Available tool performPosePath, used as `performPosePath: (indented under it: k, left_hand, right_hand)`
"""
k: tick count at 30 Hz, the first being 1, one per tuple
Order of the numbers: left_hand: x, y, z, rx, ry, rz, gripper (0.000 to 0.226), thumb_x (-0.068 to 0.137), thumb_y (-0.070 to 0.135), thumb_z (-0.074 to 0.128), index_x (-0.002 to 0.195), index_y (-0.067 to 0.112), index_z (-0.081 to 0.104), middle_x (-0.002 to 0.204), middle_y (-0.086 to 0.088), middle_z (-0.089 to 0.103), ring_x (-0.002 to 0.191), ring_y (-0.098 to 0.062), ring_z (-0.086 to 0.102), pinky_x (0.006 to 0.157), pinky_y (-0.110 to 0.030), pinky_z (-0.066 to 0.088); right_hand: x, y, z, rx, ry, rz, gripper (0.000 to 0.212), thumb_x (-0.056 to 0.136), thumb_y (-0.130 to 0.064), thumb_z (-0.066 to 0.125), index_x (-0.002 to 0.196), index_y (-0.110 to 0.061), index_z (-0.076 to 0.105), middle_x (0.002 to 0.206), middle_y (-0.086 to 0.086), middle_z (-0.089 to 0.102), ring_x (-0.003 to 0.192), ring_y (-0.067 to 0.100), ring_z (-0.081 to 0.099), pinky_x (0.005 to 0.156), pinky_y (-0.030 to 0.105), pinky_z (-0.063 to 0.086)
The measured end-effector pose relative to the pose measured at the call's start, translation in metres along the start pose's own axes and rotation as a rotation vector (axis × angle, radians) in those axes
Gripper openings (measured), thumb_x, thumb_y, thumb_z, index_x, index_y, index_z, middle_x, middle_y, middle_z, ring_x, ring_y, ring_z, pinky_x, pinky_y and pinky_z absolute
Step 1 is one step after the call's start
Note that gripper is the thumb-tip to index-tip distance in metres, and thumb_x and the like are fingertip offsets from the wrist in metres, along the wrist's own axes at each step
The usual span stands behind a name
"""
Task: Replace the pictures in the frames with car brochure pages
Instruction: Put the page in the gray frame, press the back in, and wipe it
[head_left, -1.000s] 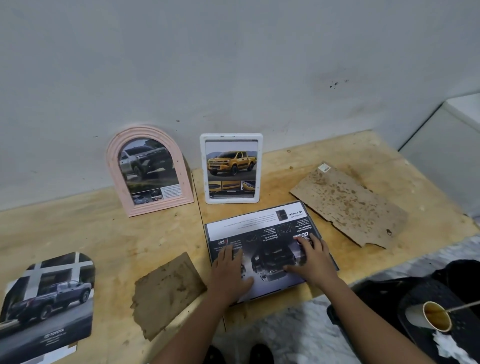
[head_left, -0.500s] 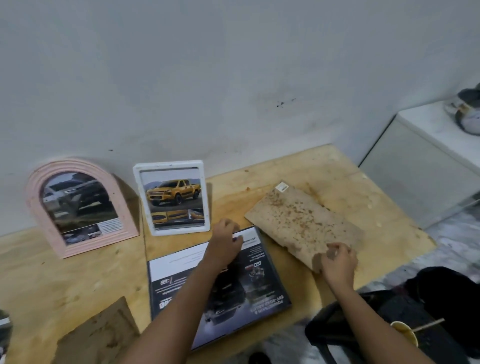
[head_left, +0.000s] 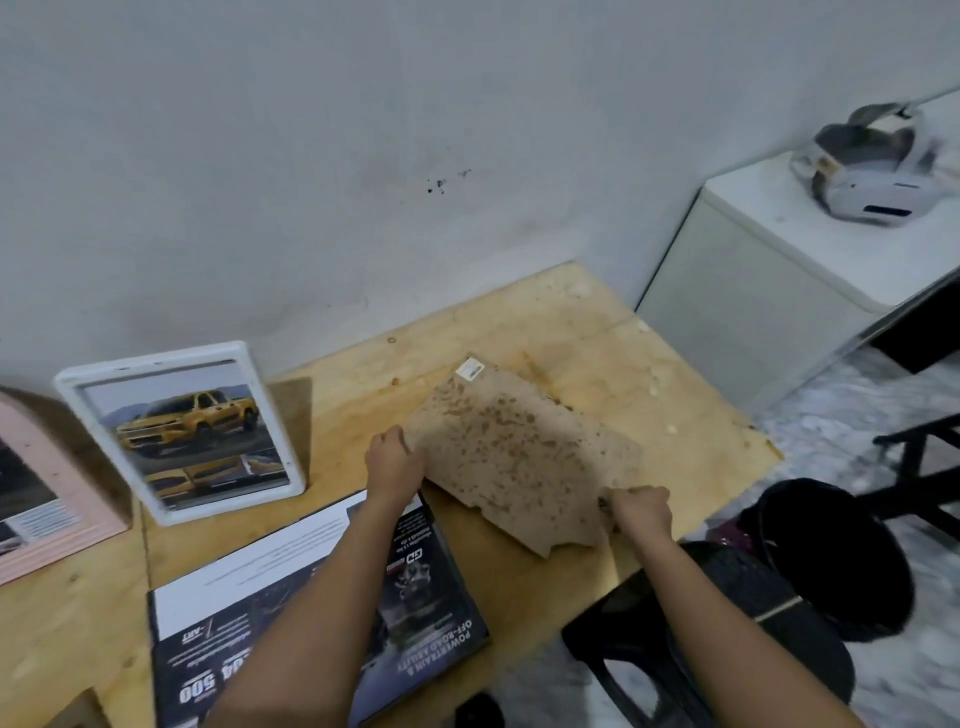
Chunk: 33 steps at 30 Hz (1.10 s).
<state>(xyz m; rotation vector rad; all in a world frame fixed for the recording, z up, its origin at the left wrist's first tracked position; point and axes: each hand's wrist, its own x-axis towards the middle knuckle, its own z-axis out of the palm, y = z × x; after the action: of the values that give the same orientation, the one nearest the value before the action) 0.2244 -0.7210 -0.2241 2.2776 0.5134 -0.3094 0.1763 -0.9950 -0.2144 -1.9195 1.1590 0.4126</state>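
Note:
A stained brown backing board (head_left: 524, 457) lies on the wooden table (head_left: 597, 332). My left hand (head_left: 395, 462) grips its left edge and my right hand (head_left: 639, 512) grips its near right corner. A dark car brochure (head_left: 311, 597) lies flat under my left forearm. A white rectangular frame (head_left: 179, 431) showing a yellow pickup leans against the wall. At the far left a pink arched frame (head_left: 47, 499) with a car picture is partly cut off.
A white cabinet (head_left: 779, 291) stands to the right of the table with a white helmet-like object (head_left: 872, 171) on top. A black stool (head_left: 711, 623) and a black round object (head_left: 831, 561) sit at the table's near right edge.
Both hands left the brochure. The right hand took the board's near corner first, then the left hand moved onto its left edge. The view swung right.

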Motion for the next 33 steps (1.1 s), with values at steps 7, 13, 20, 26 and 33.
performPosePath:
  k: [7,13,20,26,33]
  left_hand:
    - [0.002,0.017,-0.012,-0.162,0.099,-0.055,0.04,0.085,0.003,0.052,0.124,0.001,0.054,0.124,-0.016,0.051,0.111,-0.031,0.051,0.091,-0.038,0.046]
    - [-0.029,0.022,-0.036,-0.479,0.137,0.031,0.02,0.09,0.015,0.053,0.108,0.012,0.061,0.094,-0.004,0.06,0.075,-0.014,0.054,0.06,-0.027,0.046]
    - [-0.101,-0.047,-0.046,-0.639,0.339,-0.045,0.007,0.091,0.014,0.054,0.095,0.011,0.059,0.084,-0.002,0.059,0.079,-0.019,0.054,0.068,-0.031,0.042]
    - [-0.168,-0.123,-0.061,-0.664,0.45,-0.072,0.006,0.092,0.012,0.056,0.094,0.015,0.06,0.082,-0.003,0.062,0.075,-0.017,0.056,0.058,-0.013,0.041]
    - [-0.21,-0.173,-0.064,-0.719,0.384,-0.111,0.015,0.094,0.008,0.051,0.099,0.006,0.065,0.08,-0.016,0.062,0.061,-0.011,0.057,0.052,-0.015,0.047]
  right_hand:
    - [0.013,0.004,-0.004,0.217,-0.066,0.032,0.005,0.088,-0.007,0.054,0.088,-0.002,0.053,0.083,0.017,0.055,0.063,0.028,0.049,0.053,0.033,0.037]
    - [0.001,0.0,-0.002,0.376,0.038,-0.078,0.002,0.088,-0.006,0.046,0.088,-0.008,0.045,0.088,0.016,0.048,0.067,0.026,0.043,0.055,0.032,0.035]
    - [-0.052,-0.004,0.026,0.271,0.044,-0.377,0.015,0.093,-0.018,0.047,0.099,-0.007,0.039,0.086,0.011,0.044,0.078,0.026,0.044,0.061,0.033,0.033]
    - [-0.092,0.008,0.063,0.134,-0.071,-0.469,0.026,0.09,-0.026,0.055,0.1,-0.008,0.04,0.077,0.001,0.041,0.065,0.017,0.041,0.051,0.03,0.031]
    - [-0.111,0.028,0.089,0.048,-0.057,-0.504,0.032,0.088,-0.027,0.059,0.106,-0.007,0.042,0.093,0.012,0.049,0.082,0.027,0.048,0.065,0.034,0.038]
